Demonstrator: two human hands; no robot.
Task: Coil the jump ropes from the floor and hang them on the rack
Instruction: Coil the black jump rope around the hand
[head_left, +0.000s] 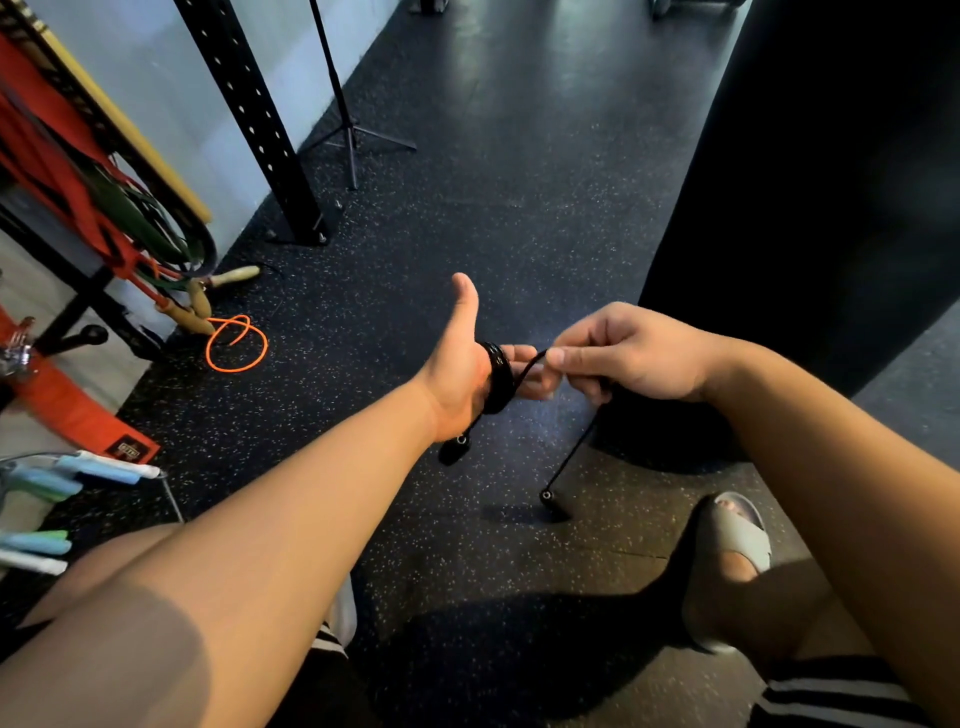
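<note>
A black jump rope (496, 382) is wound in several turns around my left hand (460, 364), whose thumb sticks up. One black handle (453, 451) dangles below that wrist. My right hand (618, 353) pinches the rope's free strand just right of the coil. The strand runs down under that hand to the other black handle (551, 499), which hangs just above the floor. An orange jump rope (236, 343) with wooden handles (200, 306) lies on the floor by the rack (88, 291) at the left.
Red and green resistance bands (104, 208) hang on the rack. A black perforated upright (260, 119) and a tripod stand (353, 140) stand behind. Pale blue and green handles (78, 478) lie at the lower left. A dark punching bag (805, 208) hangs at the right. My sandalled foot (732, 551) is at the lower right.
</note>
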